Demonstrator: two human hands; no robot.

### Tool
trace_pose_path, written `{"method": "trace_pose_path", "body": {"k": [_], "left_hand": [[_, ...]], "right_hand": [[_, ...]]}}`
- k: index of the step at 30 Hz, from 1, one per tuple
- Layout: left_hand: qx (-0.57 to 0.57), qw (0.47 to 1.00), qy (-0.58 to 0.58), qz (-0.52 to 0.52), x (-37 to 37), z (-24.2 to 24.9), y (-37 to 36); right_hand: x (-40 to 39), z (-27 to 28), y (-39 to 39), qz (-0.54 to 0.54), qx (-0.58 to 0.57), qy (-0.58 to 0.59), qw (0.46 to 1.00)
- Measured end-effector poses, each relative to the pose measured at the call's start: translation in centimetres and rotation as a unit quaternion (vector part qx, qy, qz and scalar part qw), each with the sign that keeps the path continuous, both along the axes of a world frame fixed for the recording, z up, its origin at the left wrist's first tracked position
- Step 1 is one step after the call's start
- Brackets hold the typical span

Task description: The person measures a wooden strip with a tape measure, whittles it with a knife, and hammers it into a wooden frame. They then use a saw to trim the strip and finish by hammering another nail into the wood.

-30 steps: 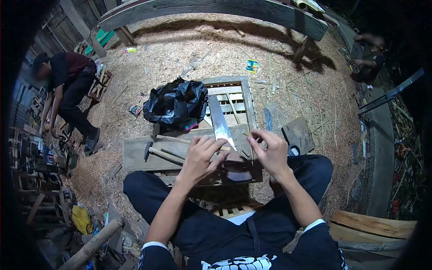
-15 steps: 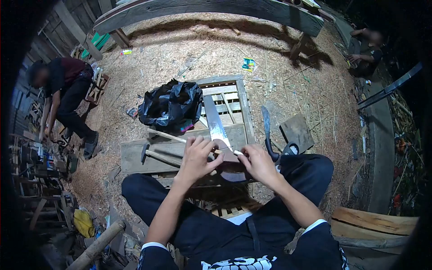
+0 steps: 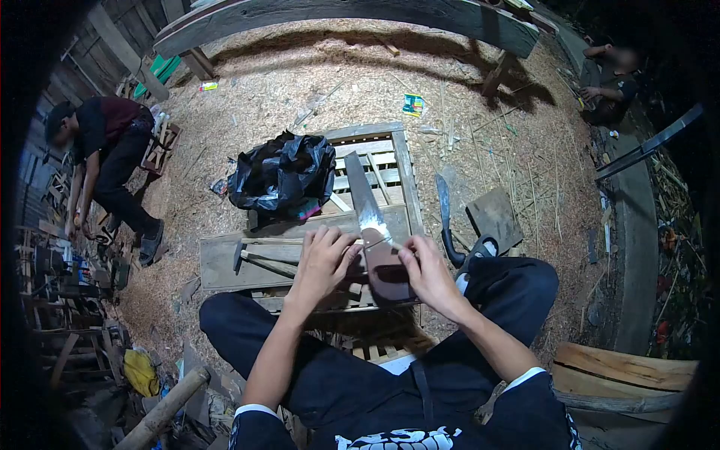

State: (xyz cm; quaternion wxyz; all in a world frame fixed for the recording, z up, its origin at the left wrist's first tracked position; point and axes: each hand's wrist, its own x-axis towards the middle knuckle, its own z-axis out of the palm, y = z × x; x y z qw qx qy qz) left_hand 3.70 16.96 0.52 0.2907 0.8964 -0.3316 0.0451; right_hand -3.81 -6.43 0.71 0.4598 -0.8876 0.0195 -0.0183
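Observation:
My left hand [image 3: 326, 262] is closed around a thin wooden stick [image 3: 279, 241], whose far end points left over the boards. My right hand [image 3: 433, 279] pinches a short pale piece [image 3: 397, 238] between thumb and fingers. A thin dark line, too fine to identify, shows between the hands. Below them a handsaw [image 3: 363, 193] lies on the slatted wooden platform [image 3: 406, 161], its brown handle toward me. Left of my left hand rests a hammer [image 3: 262, 262]. Beyond my right hand lies a large knife [image 3: 444, 214] with a dark handle.
A black plastic bag [image 3: 281, 176] sits on the platform. To the right are a square board [image 3: 495, 220] and my sandalled foot [image 3: 484, 251]. One person [image 3: 112, 157] bends at the left; another [image 3: 607, 86] sits far right. A timber beam [image 3: 345, 21] spans the back.
My left hand and its stick have shifted slightly left, and the stick lies flatter. The right-hand piece has tilted upward. The saw's handle now shows more fully between my hands.

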Motion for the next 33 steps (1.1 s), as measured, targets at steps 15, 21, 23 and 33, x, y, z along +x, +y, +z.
{"method": "trace_pose_path", "body": {"k": [15,21,23,33], "left_hand": [[0.002,0.999,0.031,-0.044,0.1,-1.0,0.1],[0.028,0.997,0.022,-0.069,-0.3,-2.2,-0.4],[0.023,0.997,0.022,-0.063,-0.5,-2.4,-0.6],[0.005,0.998,0.021,-0.065,-0.8,-3.1,-0.2]], "right_hand": [[7.6,-1.5,-3.5,-0.063,-0.038,-0.115,0.991],[10.9,-4.1,-2.5,-0.079,-0.018,-0.105,0.991],[11.3,-5.0,-2.2,-0.077,-0.039,-0.161,0.983],[5.4,-3.5,-0.4,-0.088,-0.134,-0.200,0.967]]}}
